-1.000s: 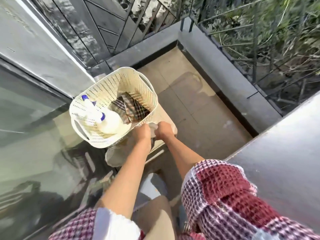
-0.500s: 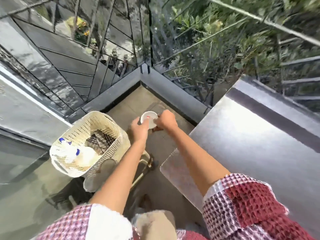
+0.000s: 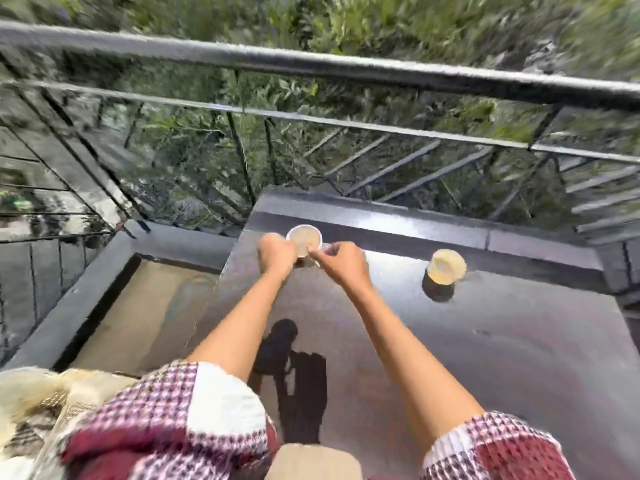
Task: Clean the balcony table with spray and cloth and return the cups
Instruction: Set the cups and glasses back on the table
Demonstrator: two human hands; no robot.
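Two checked sleeves in red and white filled the bottom of your view, the left sleeve point(image 3: 173, 427) at 7 o'clock and the right sleeve point(image 3: 491, 448) at 5 o'clock. A cream basket point(image 3: 31, 400) showed in part at 8 o'clock, just beside the left sleeve; it was too blurred to read its contents.

The dark glossy table point(image 3: 485, 358) ran ahead of you from 6 o'clock out toward 1 o'clock, with your dark reflection lying on it between your forearms. Both forearms reached to 12 o'clock, near the table's far left corner.

There your left hand point(image 3: 277, 252) was clenched round the left side of the white cup point(image 3: 304, 237). Your right hand point(image 3: 341, 265) met the cup's near right side with its fingers pinched at the rim, though blur hid the exact contact. The white cup was upright, mouth up, over the table's far left part; whether its base touched the surface could not be told.

A second cup point(image 3: 445, 266) stood upright on the table at 1 o'clock, well apart from both hands. The tan floor point(image 3: 145, 306) lay at 10 o'clock, left of the table.

Beyond the table's far edge the metal railing point(image 3: 346, 69) crossed from 9 to 3 o'clock, with green foliage point(image 3: 381, 22) behind it.
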